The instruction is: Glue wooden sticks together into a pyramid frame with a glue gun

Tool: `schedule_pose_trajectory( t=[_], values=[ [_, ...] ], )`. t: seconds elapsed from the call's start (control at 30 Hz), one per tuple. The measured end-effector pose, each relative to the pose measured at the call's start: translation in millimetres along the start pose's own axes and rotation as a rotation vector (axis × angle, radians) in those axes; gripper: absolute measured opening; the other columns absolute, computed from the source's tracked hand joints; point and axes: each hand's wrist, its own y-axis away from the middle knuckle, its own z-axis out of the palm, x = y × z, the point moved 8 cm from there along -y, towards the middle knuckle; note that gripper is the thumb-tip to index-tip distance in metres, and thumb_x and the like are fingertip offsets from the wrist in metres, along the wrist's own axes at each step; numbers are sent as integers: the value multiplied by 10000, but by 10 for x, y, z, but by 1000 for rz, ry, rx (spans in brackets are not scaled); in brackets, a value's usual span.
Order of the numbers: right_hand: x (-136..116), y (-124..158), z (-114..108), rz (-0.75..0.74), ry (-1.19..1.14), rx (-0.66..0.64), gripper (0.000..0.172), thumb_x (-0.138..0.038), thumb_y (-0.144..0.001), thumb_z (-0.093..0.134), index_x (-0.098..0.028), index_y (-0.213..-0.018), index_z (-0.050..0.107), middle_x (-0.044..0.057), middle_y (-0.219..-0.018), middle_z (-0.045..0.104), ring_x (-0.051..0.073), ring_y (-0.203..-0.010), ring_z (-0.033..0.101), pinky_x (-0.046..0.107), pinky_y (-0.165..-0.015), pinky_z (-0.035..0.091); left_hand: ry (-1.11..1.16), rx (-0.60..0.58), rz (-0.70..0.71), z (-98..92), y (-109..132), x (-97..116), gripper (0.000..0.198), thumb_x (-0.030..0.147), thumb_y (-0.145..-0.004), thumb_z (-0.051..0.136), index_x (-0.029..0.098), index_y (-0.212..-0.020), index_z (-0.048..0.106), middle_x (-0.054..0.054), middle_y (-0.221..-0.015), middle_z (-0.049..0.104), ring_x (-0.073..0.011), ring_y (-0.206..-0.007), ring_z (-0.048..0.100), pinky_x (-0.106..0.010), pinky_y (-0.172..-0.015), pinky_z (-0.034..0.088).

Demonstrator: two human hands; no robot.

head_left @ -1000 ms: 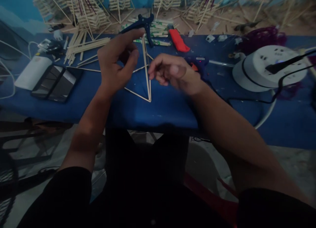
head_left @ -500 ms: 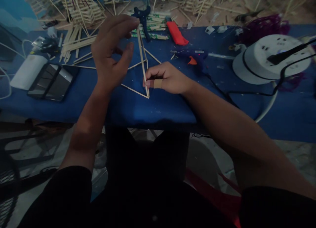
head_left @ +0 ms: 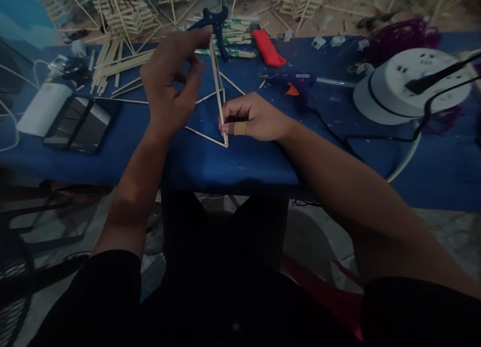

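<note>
A thin bamboo stick frame (head_left: 206, 136), pyramid-shaped, stands on the blue table (head_left: 244, 161) in front of me. My left hand (head_left: 171, 81) is raised over it, and the index fingertip touches the top of the upright stick (head_left: 217, 81); the other fingers are loosely curled with nothing in them. My right hand (head_left: 255, 117) rests on the table and pinches the lower end of that upright stick near the frame's front corner. A tan bandage wraps one of its fingers.
A blue glue gun (head_left: 296, 84) lies right of the frame, its cord trailing right. A white cable reel (head_left: 409, 89) sits at far right. A phone (head_left: 77, 124), a white box (head_left: 43, 106), loose sticks (head_left: 116, 64), blue cutters (head_left: 214, 24) and a red object (head_left: 268, 49) lie behind.
My right hand came down from mid-air and pinched the base of the upright stick. My left hand stayed at the stick's top, fingers closing slightly.
</note>
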Motion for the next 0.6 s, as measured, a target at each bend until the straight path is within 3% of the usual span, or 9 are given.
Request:
schedule_pose_trajectory(
  t=[0.13, 0.2, 0.33, 0.47, 0.6],
  values=[
    [-18, 5, 7, -14, -11, -11, 290, -375, -975, 889, -166, -943, 692, -12, -828, 696, 112, -764, 613, 241, -730, 516, -142, -145, -236, 83, 105, -280, 597, 766, -1118, 339, 395, -1434, 683, -100, -1253, 800, -231, -934, 740, -366, -653, 610],
    [-20, 7, 13, -5, -21, -14, 266, -348, -967, 889, -168, -941, 696, -10, -830, 702, 115, -766, 622, 241, -731, 522, -131, -190, -356, 109, 170, -418, 646, 825, -1075, 339, 404, -1435, 672, -124, -1321, 774, -274, -1020, 734, -421, -744, 631],
    [-20, 8, 27, -1, -44, -22, 226, -311, -958, 881, -176, -934, 702, -16, -825, 707, 115, -760, 636, 231, -715, 524, -79, -190, -283, 131, 153, -383, 588, 749, -1102, 355, 411, -1465, 669, -130, -1314, 764, -281, -1006, 736, -441, -724, 633],
    [-17, 6, 38, -20, -60, -38, 204, -275, -958, 868, -166, -937, 697, -21, -824, 702, 101, -749, 631, 221, -718, 519, -194, -153, -146, 106, 89, -230, 568, 687, -1137, 309, 380, -1457, 663, -118, -1223, 790, -233, -877, 717, -370, -603, 591],
    [2, 8, 38, -2, -55, -41, 190, -263, -961, 850, -160, -935, 692, -15, -829, 693, 103, -753, 629, 225, -715, 513, -191, -159, -235, 109, 91, -271, 606, 776, -1115, 313, 385, -1412, 668, -124, -1253, 786, -237, -900, 712, -380, -645, 597]
  ],
)
